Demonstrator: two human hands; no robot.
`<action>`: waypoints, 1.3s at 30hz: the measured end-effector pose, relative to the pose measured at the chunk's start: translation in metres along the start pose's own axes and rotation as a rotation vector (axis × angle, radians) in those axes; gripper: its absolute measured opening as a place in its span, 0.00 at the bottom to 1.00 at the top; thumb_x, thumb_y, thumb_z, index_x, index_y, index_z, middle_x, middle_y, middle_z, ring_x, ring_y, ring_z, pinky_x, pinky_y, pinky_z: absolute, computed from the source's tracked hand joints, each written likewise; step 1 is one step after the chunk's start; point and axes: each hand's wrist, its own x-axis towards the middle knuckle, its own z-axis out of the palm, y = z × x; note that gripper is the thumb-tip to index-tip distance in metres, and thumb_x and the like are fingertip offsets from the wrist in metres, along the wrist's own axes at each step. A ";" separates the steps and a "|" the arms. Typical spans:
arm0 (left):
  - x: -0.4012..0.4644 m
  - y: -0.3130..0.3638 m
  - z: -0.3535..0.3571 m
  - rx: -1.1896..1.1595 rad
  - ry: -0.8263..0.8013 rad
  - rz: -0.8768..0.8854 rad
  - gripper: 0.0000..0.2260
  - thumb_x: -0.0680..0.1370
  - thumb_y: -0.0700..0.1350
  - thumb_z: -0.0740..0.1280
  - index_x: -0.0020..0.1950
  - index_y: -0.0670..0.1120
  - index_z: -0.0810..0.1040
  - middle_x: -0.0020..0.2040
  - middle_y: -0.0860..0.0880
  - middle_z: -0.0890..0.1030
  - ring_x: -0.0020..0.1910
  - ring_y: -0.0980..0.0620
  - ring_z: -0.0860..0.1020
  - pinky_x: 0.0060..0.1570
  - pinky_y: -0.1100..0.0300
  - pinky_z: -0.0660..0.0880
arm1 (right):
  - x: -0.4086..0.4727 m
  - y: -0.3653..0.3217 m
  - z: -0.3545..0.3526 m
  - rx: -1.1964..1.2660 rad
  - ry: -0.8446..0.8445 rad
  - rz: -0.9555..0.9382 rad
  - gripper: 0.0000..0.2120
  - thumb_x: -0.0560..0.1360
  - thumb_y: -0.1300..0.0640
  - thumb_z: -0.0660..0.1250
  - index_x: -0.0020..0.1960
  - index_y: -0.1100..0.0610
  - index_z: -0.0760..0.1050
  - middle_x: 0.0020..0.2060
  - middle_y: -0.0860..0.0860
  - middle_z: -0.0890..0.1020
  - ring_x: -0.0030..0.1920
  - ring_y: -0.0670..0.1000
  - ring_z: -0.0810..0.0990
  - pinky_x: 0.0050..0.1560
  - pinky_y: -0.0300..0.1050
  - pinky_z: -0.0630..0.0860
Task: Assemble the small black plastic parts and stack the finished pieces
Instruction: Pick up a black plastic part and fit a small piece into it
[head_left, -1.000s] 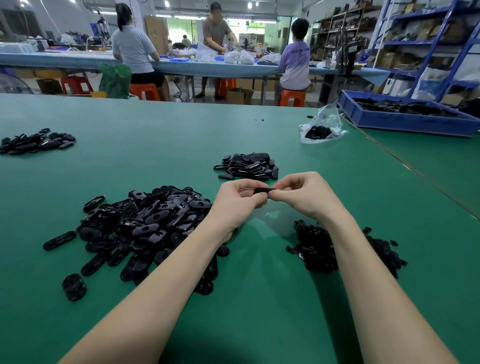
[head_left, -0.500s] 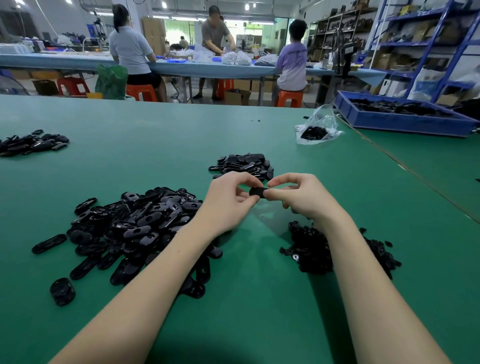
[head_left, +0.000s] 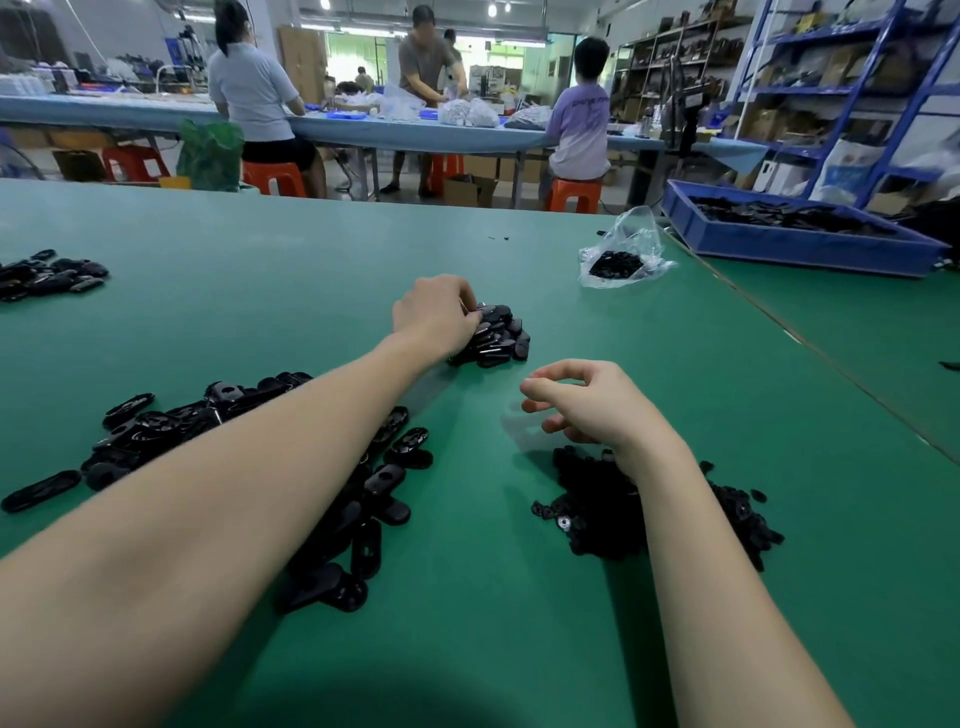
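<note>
A single head-worn wide-angle view looks forward and down across the green table (head_left: 519, 597), close above its near edge. Beyond the table's far edge, a blue workbench (head_left: 363, 130) and shelving (head_left: 841, 78) appear farther off.

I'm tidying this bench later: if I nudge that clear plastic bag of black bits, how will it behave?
The clear plastic bag looks thin and crumpled, so probably floppy and light. Its mouth seems open, so the black bits inside may spill. It would likely slide on the green table, not roll.
</note>
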 end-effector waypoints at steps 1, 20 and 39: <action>0.004 0.001 0.002 0.021 -0.006 -0.002 0.05 0.78 0.52 0.69 0.52 0.53 0.82 0.53 0.50 0.84 0.56 0.46 0.80 0.53 0.55 0.74 | 0.000 0.000 0.001 -0.005 -0.006 0.000 0.07 0.76 0.50 0.72 0.52 0.51 0.82 0.37 0.42 0.87 0.29 0.41 0.80 0.36 0.38 0.73; -0.072 -0.044 -0.046 -0.114 -0.134 0.111 0.08 0.78 0.44 0.66 0.48 0.55 0.83 0.48 0.57 0.83 0.42 0.60 0.78 0.53 0.61 0.75 | -0.005 -0.008 0.014 -0.189 -0.110 -0.042 0.04 0.77 0.52 0.72 0.49 0.52 0.82 0.41 0.46 0.88 0.32 0.45 0.80 0.32 0.34 0.71; -0.103 -0.048 -0.046 0.252 -0.155 0.015 0.06 0.75 0.50 0.67 0.51 0.54 0.80 0.50 0.54 0.82 0.59 0.48 0.75 0.61 0.52 0.66 | -0.007 -0.008 0.023 -0.318 -0.158 -0.097 0.05 0.76 0.50 0.72 0.48 0.51 0.83 0.39 0.43 0.88 0.33 0.46 0.81 0.48 0.43 0.76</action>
